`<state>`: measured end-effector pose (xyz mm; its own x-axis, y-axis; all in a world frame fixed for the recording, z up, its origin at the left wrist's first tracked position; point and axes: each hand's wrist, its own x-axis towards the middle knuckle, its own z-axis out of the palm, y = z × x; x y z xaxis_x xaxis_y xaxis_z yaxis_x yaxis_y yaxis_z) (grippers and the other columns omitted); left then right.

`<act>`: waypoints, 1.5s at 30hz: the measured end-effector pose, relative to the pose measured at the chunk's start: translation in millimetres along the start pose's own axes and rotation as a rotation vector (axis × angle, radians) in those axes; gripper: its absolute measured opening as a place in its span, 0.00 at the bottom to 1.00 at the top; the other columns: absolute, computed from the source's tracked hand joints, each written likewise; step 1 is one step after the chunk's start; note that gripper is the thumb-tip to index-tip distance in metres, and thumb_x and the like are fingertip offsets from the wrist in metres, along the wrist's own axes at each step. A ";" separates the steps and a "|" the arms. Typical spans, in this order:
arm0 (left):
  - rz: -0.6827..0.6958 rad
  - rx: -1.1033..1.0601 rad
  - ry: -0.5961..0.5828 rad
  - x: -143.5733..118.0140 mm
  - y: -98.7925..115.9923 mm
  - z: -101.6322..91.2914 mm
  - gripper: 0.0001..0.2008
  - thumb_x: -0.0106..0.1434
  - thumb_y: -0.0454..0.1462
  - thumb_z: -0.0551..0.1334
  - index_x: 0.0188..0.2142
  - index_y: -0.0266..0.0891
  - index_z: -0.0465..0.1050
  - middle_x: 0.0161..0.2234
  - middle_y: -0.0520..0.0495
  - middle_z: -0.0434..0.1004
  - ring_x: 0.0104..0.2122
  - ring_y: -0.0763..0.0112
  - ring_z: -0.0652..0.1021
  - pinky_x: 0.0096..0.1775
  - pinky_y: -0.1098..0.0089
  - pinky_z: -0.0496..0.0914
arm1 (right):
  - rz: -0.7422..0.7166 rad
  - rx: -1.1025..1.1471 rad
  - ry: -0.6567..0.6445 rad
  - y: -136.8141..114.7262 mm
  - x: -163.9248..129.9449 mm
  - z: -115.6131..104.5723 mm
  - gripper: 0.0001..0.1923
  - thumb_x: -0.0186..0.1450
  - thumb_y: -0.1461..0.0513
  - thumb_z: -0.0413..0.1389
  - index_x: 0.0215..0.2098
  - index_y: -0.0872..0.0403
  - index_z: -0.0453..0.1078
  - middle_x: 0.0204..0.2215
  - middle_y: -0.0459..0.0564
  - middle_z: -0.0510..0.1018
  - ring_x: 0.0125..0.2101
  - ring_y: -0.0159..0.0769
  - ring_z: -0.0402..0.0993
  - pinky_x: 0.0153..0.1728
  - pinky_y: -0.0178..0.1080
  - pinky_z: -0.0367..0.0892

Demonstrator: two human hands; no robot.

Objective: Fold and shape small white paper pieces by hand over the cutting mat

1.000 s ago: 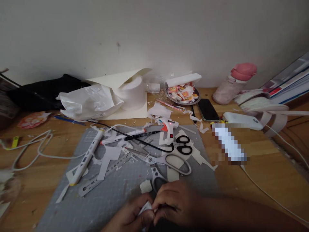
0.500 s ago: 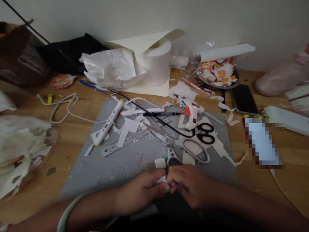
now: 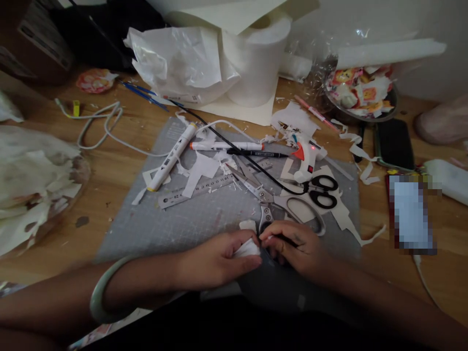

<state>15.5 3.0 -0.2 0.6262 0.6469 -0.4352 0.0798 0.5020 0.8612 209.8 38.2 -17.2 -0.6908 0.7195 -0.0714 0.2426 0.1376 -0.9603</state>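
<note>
Wood-grained tabletop [image 3: 382, 273], with a straight-edged, gridded grey mat [image 3: 135, 226] exposed at near left. Left hand [image 3: 215, 261] pinches a white papery piece [image 3: 246, 249], near centre; right hand [image 3: 300, 247], grip pressed together, contents indiscernible to me; metal scissors [image 3: 268, 196] just beyond.

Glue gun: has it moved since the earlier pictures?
No. Against the cutting mat, the glue gun keeps its place beside the black-handled scissors; only the view shifted.

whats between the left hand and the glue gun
In the head view, a white scrap, the silver scissors and the black cable lie between the left hand and the glue gun.
</note>
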 end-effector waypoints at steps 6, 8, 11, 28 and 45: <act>0.026 0.041 -0.007 0.5 -10.5 -0.8 0.17 0.66 0.48 0.49 0.31 0.37 0.60 0.23 0.56 0.59 0.24 0.78 0.61 0.26 0.76 0.59 | -0.234 -0.212 0.092 3.1 -3.8 6.3 0.09 0.66 0.66 0.50 0.41 0.53 0.71 0.31 0.47 0.79 0.32 0.27 0.75 0.34 0.29 0.69; -0.024 0.021 -0.014 0.3 -12.6 -0.3 0.18 0.66 0.50 0.48 0.30 0.37 0.59 0.21 0.57 0.58 0.21 0.79 0.60 0.23 0.76 0.57 | -0.260 -0.234 0.101 2.1 -5.6 8.4 0.09 0.66 0.66 0.50 0.41 0.53 0.70 0.31 0.46 0.79 0.32 0.27 0.75 0.35 0.28 0.70; -0.023 0.053 -0.019 -0.1 -12.8 0.1 0.19 0.66 0.50 0.48 0.28 0.37 0.59 0.21 0.57 0.59 0.21 0.80 0.60 0.24 0.76 0.57 | -0.267 -0.273 0.116 1.3 -7.9 10.1 0.06 0.65 0.65 0.51 0.38 0.54 0.69 0.29 0.46 0.78 0.31 0.26 0.74 0.35 0.28 0.70; -0.040 0.056 0.011 -1.1 -12.8 0.7 0.20 0.64 0.51 0.50 0.27 0.37 0.59 0.20 0.57 0.58 0.19 0.80 0.59 0.22 0.76 0.55 | -0.439 -0.340 -0.014 -1.9 -8.4 3.3 0.18 0.63 0.64 0.53 0.51 0.60 0.64 0.41 0.57 0.73 0.42 0.34 0.72 0.42 0.33 0.71; -0.013 0.186 -0.164 -3.0 -7.6 -5.6 0.23 0.67 0.50 0.47 0.26 0.34 0.66 0.19 0.54 0.62 0.19 0.80 0.63 0.23 0.78 0.59 | -0.334 -0.195 -0.056 1.1 -8.7 8.9 0.09 0.66 0.69 0.46 0.33 0.55 0.66 0.28 0.46 0.72 0.29 0.26 0.68 0.30 0.27 0.65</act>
<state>8.6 0.5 -6.9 0.7406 0.5318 -0.4107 0.2206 0.3850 0.8962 210.0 26.0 -20.0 -0.7885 0.5755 0.2168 0.1188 0.4884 -0.8645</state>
